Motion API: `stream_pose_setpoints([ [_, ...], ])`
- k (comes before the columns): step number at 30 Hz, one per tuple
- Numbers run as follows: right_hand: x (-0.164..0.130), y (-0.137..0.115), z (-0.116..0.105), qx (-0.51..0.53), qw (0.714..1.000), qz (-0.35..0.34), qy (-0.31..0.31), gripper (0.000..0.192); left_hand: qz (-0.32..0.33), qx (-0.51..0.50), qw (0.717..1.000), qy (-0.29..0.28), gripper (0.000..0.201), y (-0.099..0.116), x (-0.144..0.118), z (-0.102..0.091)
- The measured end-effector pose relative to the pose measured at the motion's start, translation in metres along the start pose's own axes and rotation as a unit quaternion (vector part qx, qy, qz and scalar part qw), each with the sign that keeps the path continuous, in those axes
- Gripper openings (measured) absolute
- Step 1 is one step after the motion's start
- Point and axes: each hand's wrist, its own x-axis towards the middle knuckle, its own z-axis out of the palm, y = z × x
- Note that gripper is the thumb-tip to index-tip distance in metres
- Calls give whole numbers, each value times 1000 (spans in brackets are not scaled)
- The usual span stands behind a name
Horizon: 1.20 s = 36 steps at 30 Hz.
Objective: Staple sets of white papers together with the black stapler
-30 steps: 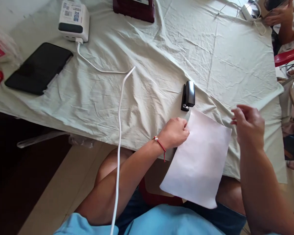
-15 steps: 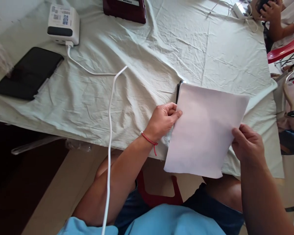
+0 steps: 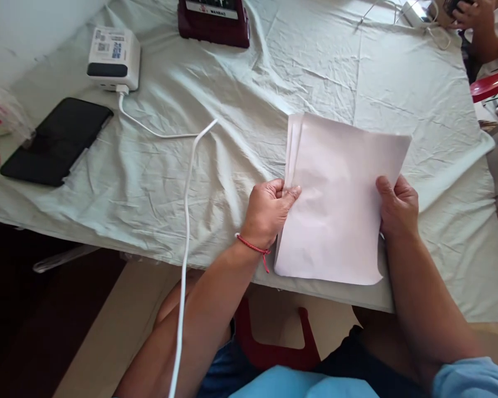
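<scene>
Several sheets of white paper (image 3: pixel 336 215) lie fanned a little at their left edge, held just over the table's front edge. My left hand (image 3: pixel 269 210), with a red string bracelet (image 3: pixel 253 244) on its wrist, pinches the sheets at the left side, thumb on top. On the opposite side my right hand (image 3: pixel 398 207) grips the right edge, its thumb on the top sheet and its fingers behind. The top sheet is blank, and its lower right corner curls. What lies beneath the paper is hidden.
A pale green cloth (image 3: pixel 240 160) covers the table. At the left are a black phone (image 3: pixel 58 141), a white power adapter (image 3: pixel 114 58) and its white cable (image 3: pixel 186 221), which runs toward me. A dark red box (image 3: pixel 213 25) stands behind. Another person's hand (image 3: pixel 467 14) shows at upper right.
The paper has moved slightly up and left, and further sheets now show at its left edge. My right hand has shifted up and left. The dark edge behind the paper no longer shows.
</scene>
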Motion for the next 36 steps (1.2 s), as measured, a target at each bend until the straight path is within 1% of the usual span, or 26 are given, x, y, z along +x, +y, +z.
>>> stream_pose_setpoints([
  [4,-4,5,-9,-22,999,27,25,42,7,1,1000,15,28,2,3,4],
  [9,0,1,-19,-45,997,58,20,44,1,-15,999,33,24,9,5,5],
  [13,2,1,-17,-21,998,49,36,45,2,-6,999,52,19,9,4,4],
  [16,4,3,-14,8,999,29,40,50,9,-1,999,52,18,7,3,4],
  [19,6,4,-14,17,999,17,44,51,11,8,999,48,8,7,1,4],
  [20,7,5,-14,18,999,18,46,50,13,8,999,50,15,7,0,4],
  [22,8,5,-16,17,999,21,46,50,24,6,998,53,36,10,-3,4],
  [23,8,5,-17,15,999,23,46,50,32,5,998,54,43,11,-5,4],
  [24,8,5,-17,12,999,25,45,50,41,6,998,54,46,13,-6,5],
  [25,9,5,-18,10,999,28,44,51,52,13,997,53,44,13,-7,5],
  [29,10,4,-17,-5,998,27,49,50,92,66,992,50,18,9,-3,4],
  [31,10,4,-16,-9,998,22,54,48,96,63,992,46,14,5,0,4],
  [33,9,4,-15,-9,998,19,54,47,99,42,993,37,15,3,1,4],
  [35,9,4,-14,-6,999,16,51,48,99,36,994,26,25,3,1,5],
  [36,9,4,-14,-5,999,16,49,48,96,41,994,23,26,4,0,6],
])
